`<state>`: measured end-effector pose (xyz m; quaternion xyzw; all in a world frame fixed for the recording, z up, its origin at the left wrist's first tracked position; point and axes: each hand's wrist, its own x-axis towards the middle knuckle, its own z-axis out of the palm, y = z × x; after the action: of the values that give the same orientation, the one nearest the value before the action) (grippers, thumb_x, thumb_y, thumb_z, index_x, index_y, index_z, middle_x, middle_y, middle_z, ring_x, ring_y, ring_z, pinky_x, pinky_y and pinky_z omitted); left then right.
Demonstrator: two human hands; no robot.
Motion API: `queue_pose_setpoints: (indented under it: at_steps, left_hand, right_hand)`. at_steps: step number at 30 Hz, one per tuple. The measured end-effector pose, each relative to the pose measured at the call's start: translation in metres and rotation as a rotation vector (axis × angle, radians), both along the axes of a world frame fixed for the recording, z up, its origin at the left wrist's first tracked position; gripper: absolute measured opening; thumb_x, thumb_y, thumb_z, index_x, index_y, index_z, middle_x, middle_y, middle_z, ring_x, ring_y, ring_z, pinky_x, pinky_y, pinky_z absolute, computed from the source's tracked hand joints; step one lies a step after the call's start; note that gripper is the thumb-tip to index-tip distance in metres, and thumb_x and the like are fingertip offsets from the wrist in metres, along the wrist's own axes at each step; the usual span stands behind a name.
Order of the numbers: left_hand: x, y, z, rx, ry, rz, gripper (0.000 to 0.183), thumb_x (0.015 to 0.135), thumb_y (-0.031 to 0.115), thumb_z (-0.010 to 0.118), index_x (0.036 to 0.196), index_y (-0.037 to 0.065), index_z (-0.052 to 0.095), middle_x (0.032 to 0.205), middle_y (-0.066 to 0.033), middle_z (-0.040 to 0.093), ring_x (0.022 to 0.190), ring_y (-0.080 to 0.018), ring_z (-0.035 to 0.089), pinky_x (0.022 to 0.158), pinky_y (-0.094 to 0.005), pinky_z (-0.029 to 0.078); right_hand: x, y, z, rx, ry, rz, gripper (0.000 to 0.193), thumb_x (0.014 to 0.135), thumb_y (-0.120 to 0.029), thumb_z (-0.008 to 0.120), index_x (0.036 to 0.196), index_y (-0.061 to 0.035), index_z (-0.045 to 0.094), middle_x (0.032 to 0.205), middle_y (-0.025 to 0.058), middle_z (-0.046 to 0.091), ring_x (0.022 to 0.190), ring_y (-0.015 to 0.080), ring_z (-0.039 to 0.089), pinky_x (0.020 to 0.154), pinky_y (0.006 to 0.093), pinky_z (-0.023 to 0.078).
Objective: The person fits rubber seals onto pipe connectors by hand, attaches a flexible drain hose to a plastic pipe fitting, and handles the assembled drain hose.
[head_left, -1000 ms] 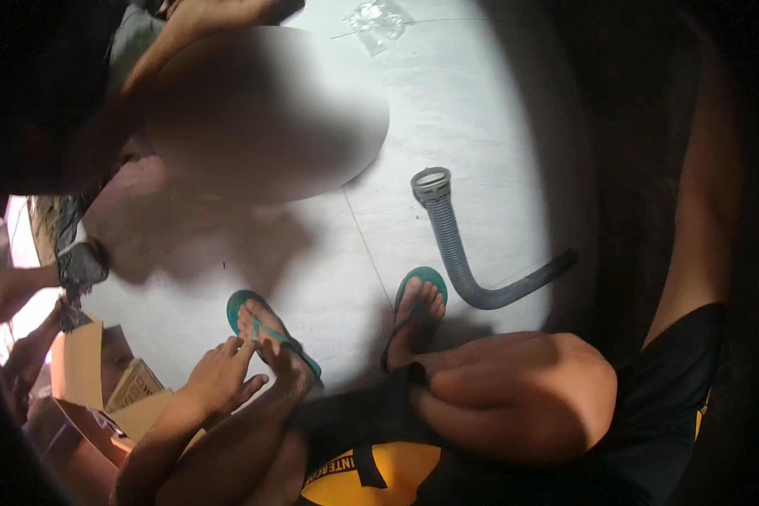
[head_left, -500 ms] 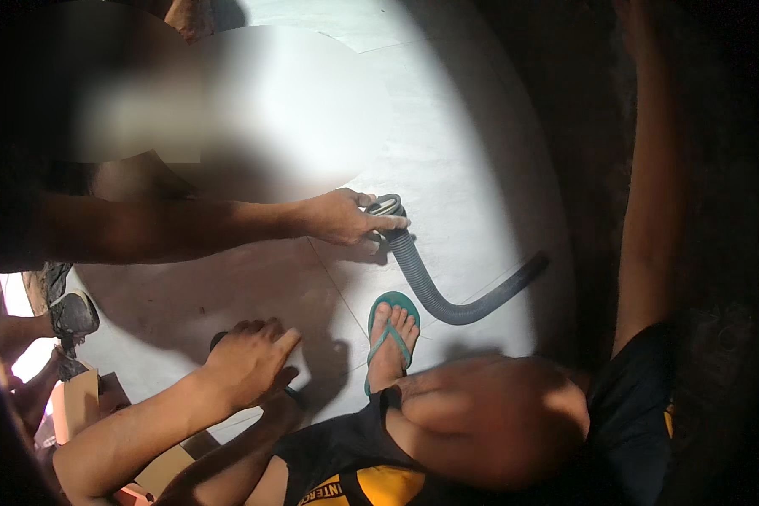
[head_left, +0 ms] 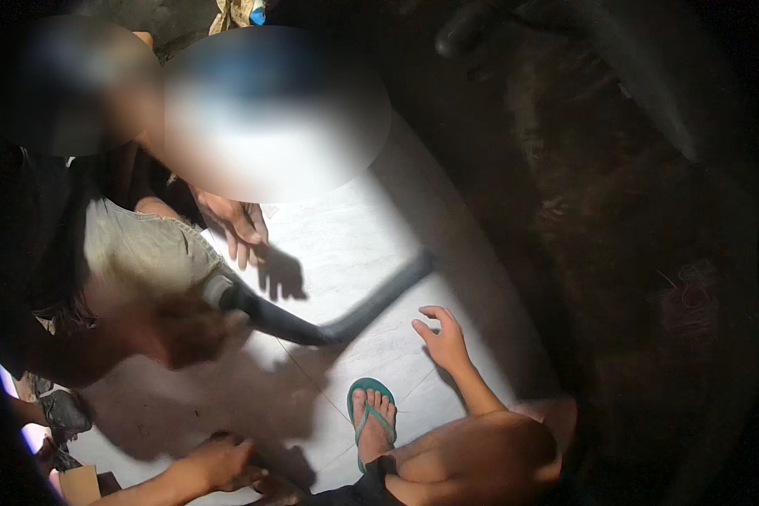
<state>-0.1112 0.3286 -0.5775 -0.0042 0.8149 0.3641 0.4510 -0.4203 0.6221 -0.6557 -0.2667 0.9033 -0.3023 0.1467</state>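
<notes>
The right hand [head_left: 441, 337] hovers just past the dark end of the hose [head_left: 337, 325]. Its fingers are loosely spread and a little curled, the palm faces the hose, and it holds and touches nothing. The hose runs away from the fingertips, dips along the pale floor [head_left: 354, 236], and rises to its grey collar [head_left: 219, 291]. There a co-worker's hand [head_left: 185, 325], smeared by motion, grips it. That person's other hand [head_left: 240, 226] hangs open beyond the hose, on the far side from the right hand's fingers.

To take the hose well, I judge the right hand should close around the near end only once the hose steadies. The thumb should go under and 4 fingers over, and the co-worker should keep the collar end until the grip is sure.

The left hand [head_left: 219, 462] rests low on the floor, well apart from the hose. Its fingers lie in shadow, so I cannot tell whether they are flat or curled, and nothing shows in them. Between the 2 hands, below the right wrist, 1 foot sits in a teal flip-flop [head_left: 371, 413].
</notes>
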Motion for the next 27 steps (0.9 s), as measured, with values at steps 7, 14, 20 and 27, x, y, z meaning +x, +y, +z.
queue_pose_setpoints:
  at_steps: [7, 14, 20, 27]
  left_hand:
    - [0.002, 0.017, -0.001, 0.028, 0.146, -0.101, 0.068, 0.09, 0.062, 0.05, 0.133, 0.01, 0.048, 0.121, -0.0257, 0.056, 0.114, -0.0426, 0.056, 0.096, -0.05, 0.044]
    - [0.027, 0.026, -0.013, -0.006, 0.143, -0.064, 0.067, 0.089, 0.062, 0.051, 0.132, 0.011, 0.048, 0.115, -0.0255, 0.059, 0.108, -0.0423, 0.059, 0.09, -0.0506, 0.048]
    - [0.0, 0.045, -0.021, 0.042, 0.093, -0.084, 0.06, 0.093, 0.056, 0.048, 0.134, 0.012, 0.044, 0.122, -0.0216, 0.056, 0.109, -0.0421, 0.059, 0.086, -0.0564, 0.048]
    - [0.001, 0.046, -0.036, 0.121, 0.037, -0.006, 0.07, 0.091, 0.053, 0.055, 0.134, 0.001, 0.042, 0.12, -0.0285, 0.057, 0.11, -0.044, 0.058, 0.092, -0.0508, 0.047]
  right_hand:
    - [-0.064, -0.035, 0.092, 0.333, -0.066, 0.444, 0.048, 0.085, -0.032, 0.07, 0.119, -0.0009, 0.058, 0.101, 0.0195, 0.066, 0.094, 0.0333, 0.065, 0.085, 0.0416, 0.051]
    - [-0.071, -0.122, 0.067, 0.692, 0.025, 0.764, 0.05, 0.084, -0.035, 0.066, 0.121, -0.0026, 0.057, 0.109, 0.0214, 0.065, 0.104, 0.0383, 0.061, 0.089, 0.0458, 0.048]
    - [-0.021, -0.088, 0.007, 0.699, -0.185, 0.954, 0.051, 0.085, -0.04, 0.067, 0.118, -0.002, 0.058, 0.103, 0.0224, 0.067, 0.099, 0.0406, 0.062, 0.089, 0.0454, 0.049]
    - [0.025, -0.047, -0.069, 0.767, -0.273, 1.136, 0.056, 0.085, -0.046, 0.064, 0.12, -0.0029, 0.057, 0.102, 0.0217, 0.067, 0.096, 0.0396, 0.064, 0.084, 0.0451, 0.05]
